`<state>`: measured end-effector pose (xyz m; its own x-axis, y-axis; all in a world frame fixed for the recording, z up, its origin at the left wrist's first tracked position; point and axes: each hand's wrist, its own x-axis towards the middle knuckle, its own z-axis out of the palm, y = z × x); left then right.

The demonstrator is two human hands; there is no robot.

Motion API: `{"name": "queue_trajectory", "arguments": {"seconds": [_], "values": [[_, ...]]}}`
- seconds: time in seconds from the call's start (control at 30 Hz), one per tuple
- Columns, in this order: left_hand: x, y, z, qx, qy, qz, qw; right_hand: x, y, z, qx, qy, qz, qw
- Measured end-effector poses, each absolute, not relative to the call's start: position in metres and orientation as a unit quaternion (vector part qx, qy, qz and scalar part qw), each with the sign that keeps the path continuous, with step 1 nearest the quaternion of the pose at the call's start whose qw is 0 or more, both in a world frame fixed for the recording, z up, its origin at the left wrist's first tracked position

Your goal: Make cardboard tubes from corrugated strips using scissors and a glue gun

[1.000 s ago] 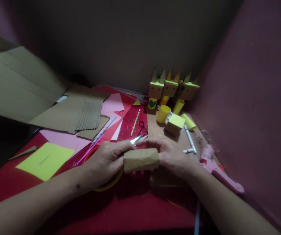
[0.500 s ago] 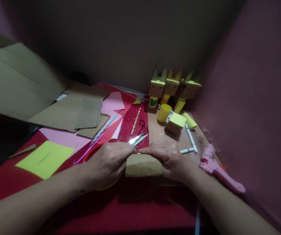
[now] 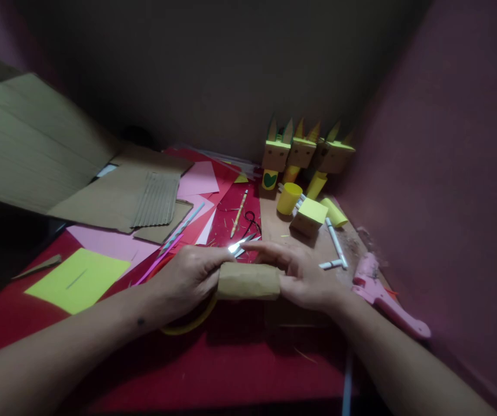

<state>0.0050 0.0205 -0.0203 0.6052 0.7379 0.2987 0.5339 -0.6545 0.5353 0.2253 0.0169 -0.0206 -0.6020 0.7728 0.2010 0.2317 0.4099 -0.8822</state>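
Observation:
Over the front of the red table I hold a small brown cardboard piece (image 3: 249, 282), whose near side is creased and looks box-like or rolled. My left hand (image 3: 192, 271) is closed around its left end. At the right end, my right hand (image 3: 303, 274) grips it with the thumb low and the index finger reaching over the top. Just behind it lie scissors (image 3: 236, 248) with shiny blades, partly covered by my hands. A yellow ring-shaped edge (image 3: 192, 329) shows beneath my left wrist.
Rabbit-like cardboard figures (image 3: 277, 153) stand at the back, near a yellow paper tube (image 3: 289, 199) and a yellow-topped box (image 3: 309, 216). To the right lies a pink glue gun (image 3: 387, 300). Cardboard sheets (image 3: 101, 196), yellow paper (image 3: 79, 280) and a pencil (image 3: 238, 214) are leftward.
The cardboard piece has turned in my hands and risen slightly, so its near side looks narrower. My right fingers have lifted and loosened somewhat over its top.

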Motion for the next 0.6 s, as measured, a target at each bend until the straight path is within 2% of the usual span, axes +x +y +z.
{"name": "queue_trajectory", "arguments": {"seconds": [0.13, 0.27, 0.33, 0.4, 0.5, 0.6], "values": [[0.005, 0.022, -0.018, 0.885, 0.353, 0.256, 0.164, 0.238, 0.028, -0.013, -0.281, -0.737, 0.548, 0.278], [0.002, 0.021, -0.018, 0.900, 0.335, 0.264, 0.091, 0.245, 0.026, 0.000, -0.273, -0.791, 0.500, 0.221], [0.002, 0.021, -0.018, 0.902, 0.333, 0.266, 0.065, 0.239, 0.018, 0.003, -0.308, -0.817, 0.440, 0.208], [0.003, 0.019, -0.018, 0.904, 0.328, 0.271, 0.049, 0.228, 0.009, 0.002, -0.367, -0.848, 0.323, 0.206], [0.004, 0.015, -0.019, 0.909, 0.313, 0.272, 0.037, 0.213, 0.000, -0.002, -0.376, -0.898, 0.140, 0.180], [0.006, 0.011, -0.022, 0.921, 0.304, 0.243, 0.020, 0.205, -0.004, -0.003, -0.381, -0.913, 0.018, 0.141]]}}
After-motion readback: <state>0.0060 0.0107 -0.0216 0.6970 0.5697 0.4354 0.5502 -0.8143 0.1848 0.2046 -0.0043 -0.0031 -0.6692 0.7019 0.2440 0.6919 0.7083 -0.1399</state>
